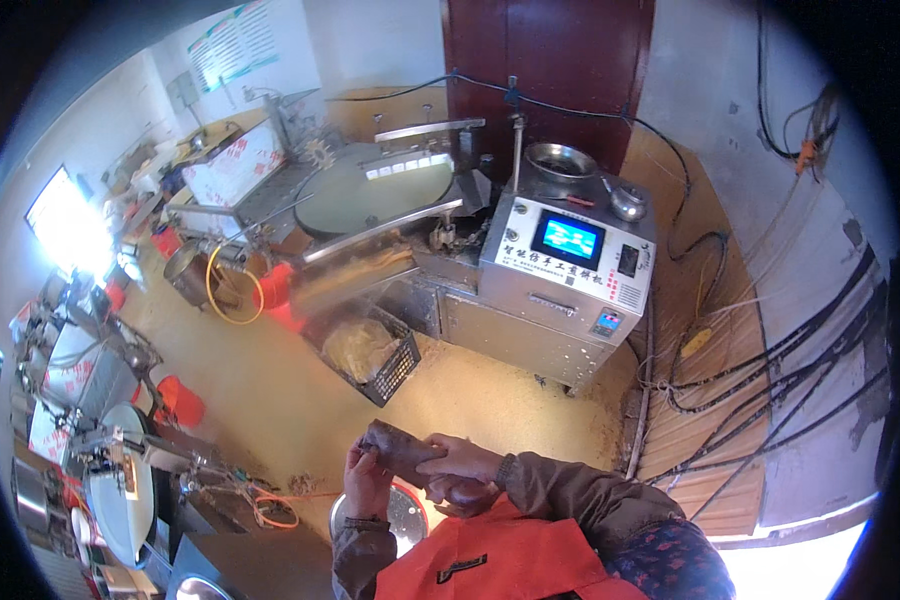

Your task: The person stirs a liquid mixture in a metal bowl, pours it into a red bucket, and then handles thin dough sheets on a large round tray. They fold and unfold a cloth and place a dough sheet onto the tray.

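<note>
The person's red apron occupies the lower edge of the view, with a dark brown sleeve on either side. In front of the apron, both hands support a brown piece; whether it is folded or rolled cannot be determined. The left hand has its grip closed at the piece's left end, fingertips on the edge. The right hand has its grip closed across the right part, fingers laid over the upper surface. Below the hands, and partly hidden by them and the apron, is a round container with a red rim.

Beyond the hands, a black crate stands on the tan floor and holds a pale yellowish mass. To the left is a red bucket.

Behind the crate stands a metal cabinet with a white control panel and a lit blue screen. A metal bowl and a silver kettle rest on its top. Left of the panel lies a round plate with metal bars near its front and rear edges. A dark red door is located behind the cabinet.
</note>
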### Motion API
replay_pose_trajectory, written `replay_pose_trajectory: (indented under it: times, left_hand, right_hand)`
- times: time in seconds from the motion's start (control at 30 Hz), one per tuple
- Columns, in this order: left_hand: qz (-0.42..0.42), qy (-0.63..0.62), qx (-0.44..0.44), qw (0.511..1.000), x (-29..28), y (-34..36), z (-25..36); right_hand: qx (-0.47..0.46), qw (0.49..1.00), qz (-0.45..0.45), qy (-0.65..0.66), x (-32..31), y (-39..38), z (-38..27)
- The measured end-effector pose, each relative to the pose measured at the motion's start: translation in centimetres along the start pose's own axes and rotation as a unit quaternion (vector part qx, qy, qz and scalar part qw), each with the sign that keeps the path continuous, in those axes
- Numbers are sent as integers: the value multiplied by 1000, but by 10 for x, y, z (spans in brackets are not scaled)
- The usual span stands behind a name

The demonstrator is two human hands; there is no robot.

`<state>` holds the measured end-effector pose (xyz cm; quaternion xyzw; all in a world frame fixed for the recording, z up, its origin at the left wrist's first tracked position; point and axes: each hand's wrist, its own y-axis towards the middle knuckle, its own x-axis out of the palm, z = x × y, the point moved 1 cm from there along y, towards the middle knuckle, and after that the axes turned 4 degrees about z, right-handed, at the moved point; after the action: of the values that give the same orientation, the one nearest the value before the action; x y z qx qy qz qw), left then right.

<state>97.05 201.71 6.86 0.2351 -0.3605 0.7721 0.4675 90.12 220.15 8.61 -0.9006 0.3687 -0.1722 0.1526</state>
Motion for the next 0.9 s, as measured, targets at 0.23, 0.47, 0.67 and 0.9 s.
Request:
replay_pose_trajectory:
  times: [0.23,0.47,0.67,0.9]
  left_hand:
    - [-84,-55,-48,994,38,28,-38]
    - [-67,-22,-61,996,96,70,-82]
    - [-169,70,-108,977,196,106,-136]
    - [-348,412,-81,838,300,134,-221]
  right_hand:
    - [-27,996,87,17,-36,-32,-4]
    - [-31,992,53,106,-123,-16,-16]
    - [-47,954,61,290,-240,-18,-45]
    - [-78,900,163,396,-339,-31,-73]
